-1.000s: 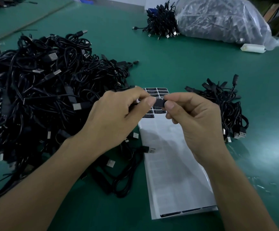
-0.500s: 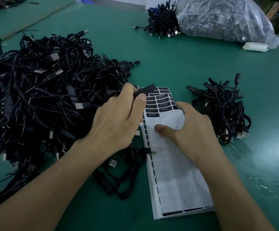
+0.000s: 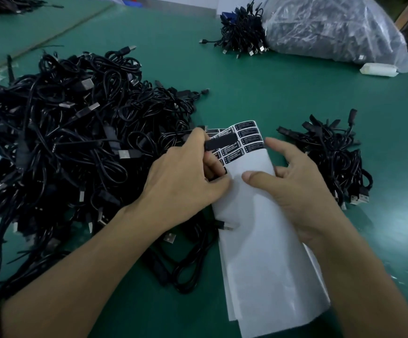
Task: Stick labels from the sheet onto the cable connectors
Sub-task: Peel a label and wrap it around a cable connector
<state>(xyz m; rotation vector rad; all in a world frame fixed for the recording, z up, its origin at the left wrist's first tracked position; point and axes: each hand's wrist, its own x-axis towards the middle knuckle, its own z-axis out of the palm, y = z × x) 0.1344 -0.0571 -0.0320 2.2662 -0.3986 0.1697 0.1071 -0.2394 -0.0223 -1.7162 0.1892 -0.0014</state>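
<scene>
A long white label sheet [image 3: 266, 240] lies on the green table in front of me, its far end lifted and curled, where several black labels [image 3: 249, 140] remain. My left hand [image 3: 186, 176] grips a black cable connector [image 3: 220, 142] between its fingers, and its thumb presses the sheet's left edge. My right hand [image 3: 293, 181] holds the sheet's right side, thumb on top and fingers behind the raised end. The connector hovers just over the black labels.
A big tangled heap of black USB cables [image 3: 64, 142] fills the left. A smaller bundle of cables [image 3: 332, 157] lies right of the sheet. Far back sit another cable bunch [image 3: 242, 30], a clear plastic bag of cables [image 3: 332, 28] and a white block [image 3: 378, 69].
Both hands pinched the connector a second ago. My right hand let it go and took the sheet, lifting and curling its far end, while my left hand kept the connector and pressed the sheet's edge.
</scene>
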